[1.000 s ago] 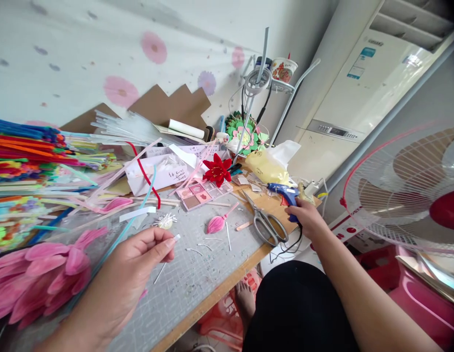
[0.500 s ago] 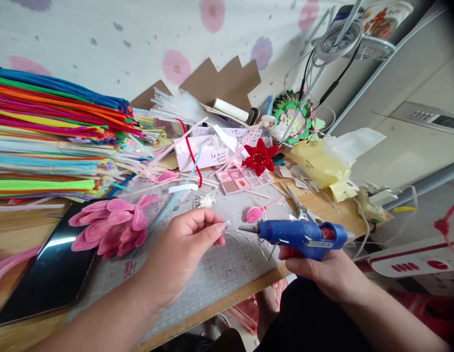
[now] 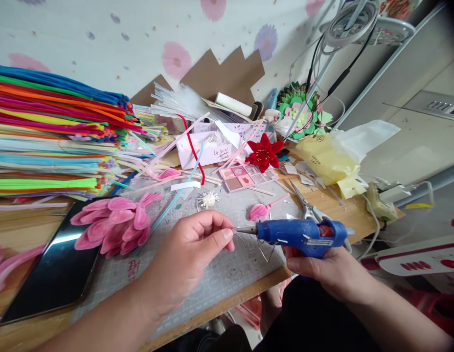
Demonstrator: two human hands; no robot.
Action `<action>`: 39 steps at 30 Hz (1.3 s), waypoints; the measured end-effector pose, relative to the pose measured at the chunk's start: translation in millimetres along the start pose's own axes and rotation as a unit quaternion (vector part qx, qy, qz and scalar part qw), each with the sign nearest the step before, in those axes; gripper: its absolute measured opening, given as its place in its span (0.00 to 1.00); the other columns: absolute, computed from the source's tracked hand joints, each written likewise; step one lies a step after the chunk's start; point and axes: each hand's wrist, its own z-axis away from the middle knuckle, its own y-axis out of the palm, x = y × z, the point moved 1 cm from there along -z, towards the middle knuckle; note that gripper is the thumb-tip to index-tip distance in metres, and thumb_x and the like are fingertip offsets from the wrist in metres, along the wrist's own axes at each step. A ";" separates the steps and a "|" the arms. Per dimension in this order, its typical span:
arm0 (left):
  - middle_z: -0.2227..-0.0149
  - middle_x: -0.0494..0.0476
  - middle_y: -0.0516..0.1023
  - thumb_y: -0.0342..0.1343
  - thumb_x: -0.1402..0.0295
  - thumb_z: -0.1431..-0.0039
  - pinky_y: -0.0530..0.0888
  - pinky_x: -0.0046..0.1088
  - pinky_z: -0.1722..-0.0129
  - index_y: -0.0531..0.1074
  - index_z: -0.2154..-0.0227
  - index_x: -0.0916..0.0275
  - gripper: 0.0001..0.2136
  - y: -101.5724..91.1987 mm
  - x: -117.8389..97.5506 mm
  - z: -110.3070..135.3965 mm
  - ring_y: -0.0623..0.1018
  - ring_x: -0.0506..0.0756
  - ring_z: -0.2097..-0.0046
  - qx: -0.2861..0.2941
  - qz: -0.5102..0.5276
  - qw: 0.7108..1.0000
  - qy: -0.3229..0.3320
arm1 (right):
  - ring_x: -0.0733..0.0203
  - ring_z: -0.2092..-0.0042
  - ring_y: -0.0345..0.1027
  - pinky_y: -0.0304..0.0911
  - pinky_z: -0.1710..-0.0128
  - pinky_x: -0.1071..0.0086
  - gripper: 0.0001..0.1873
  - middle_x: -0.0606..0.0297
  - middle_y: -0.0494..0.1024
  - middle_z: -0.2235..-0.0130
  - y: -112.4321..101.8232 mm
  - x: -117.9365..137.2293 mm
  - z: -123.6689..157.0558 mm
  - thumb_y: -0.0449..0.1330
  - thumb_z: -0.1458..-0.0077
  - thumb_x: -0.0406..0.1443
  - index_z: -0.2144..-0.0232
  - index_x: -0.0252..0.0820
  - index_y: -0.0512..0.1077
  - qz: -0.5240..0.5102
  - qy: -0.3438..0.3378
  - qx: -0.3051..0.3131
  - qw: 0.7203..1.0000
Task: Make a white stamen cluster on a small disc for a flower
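Observation:
My right hand (image 3: 333, 274) is wrapped round the handle of a blue hot glue gun (image 3: 296, 234), whose metal nozzle points left. The nozzle tip is right at the fingertips of my left hand (image 3: 205, 239). That hand pinches a small whitish piece, now mostly hidden by the fingers and nozzle. Just beyond the left hand lies a white stamen-like tuft (image 3: 208, 199) on the grey cutting mat (image 3: 212, 278). A pink fuzzy bud (image 3: 259, 211) rests behind the glue gun. To the left, a large pink pipe-cleaner flower (image 3: 117, 222) lies partly over a black tablet (image 3: 47, 274).
Bundles of coloured pipe cleaners (image 3: 47, 122) fill the back left. Scissors (image 3: 307, 203) lie behind the glue gun, near a yellow tissue pack (image 3: 322, 159). A red flower (image 3: 264, 152) sits above a pink palette (image 3: 238, 178). The table's wooden front edge (image 3: 227, 305) runs below my hands.
The glue gun's nozzle and my left fingertips have come together, closing the small gap between them. The whitish piece that showed at the fingertips is now mostly hidden. The view has shifted slightly.

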 end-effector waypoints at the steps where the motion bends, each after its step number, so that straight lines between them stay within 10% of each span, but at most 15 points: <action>1: 0.74 0.46 0.75 0.56 0.67 0.42 0.64 0.28 0.66 0.74 0.71 0.58 0.04 -0.3 -0.1 0.4 0.70 0.50 0.69 0.003 0.004 1.000 0.001 | 0.67 0.74 0.60 0.60 0.73 0.73 0.09 0.69 0.69 0.76 -0.3 -0.8 0.3 0.68 0.55 0.38 0.77 0.39 0.72 0.000 0.001 -0.002 1.000; 27: 0.75 0.48 0.79 0.54 0.66 0.43 0.68 0.26 0.69 0.69 0.74 0.58 0.06 1.2 -10.9 -2.5 0.75 0.50 0.71 -0.011 -0.098 0.995 -0.010 | 0.64 0.74 0.64 0.64 0.73 0.72 0.08 0.68 0.71 0.76 -6.2 8.2 3.4 0.65 0.51 0.38 0.76 0.41 0.71 0.086 -0.062 -0.024 0.994; 33: 0.76 0.47 0.78 0.54 0.64 0.42 0.67 0.27 0.69 0.70 0.74 0.59 0.07 -1.4 -10.5 -3.1 0.73 0.50 0.71 -0.009 -0.078 0.997 -0.022 | 0.56 0.67 0.71 0.70 0.69 0.65 0.12 0.62 0.78 0.68 -25.2 4.1 1.9 0.70 0.56 0.39 0.66 0.44 0.75 0.102 -0.090 -0.112 0.984; 39: 0.75 0.47 0.76 0.54 0.62 0.41 0.67 0.29 0.66 0.71 0.73 0.58 0.07 -4.4 -6.4 -4.7 0.73 0.51 0.70 -0.013 -0.090 0.996 -0.027 | 0.66 0.77 0.65 0.63 0.78 0.74 0.16 0.65 0.72 0.78 -106.1 -15.3 -3.5 0.74 0.62 0.41 0.73 0.39 0.73 -0.071 -0.035 -0.346 0.935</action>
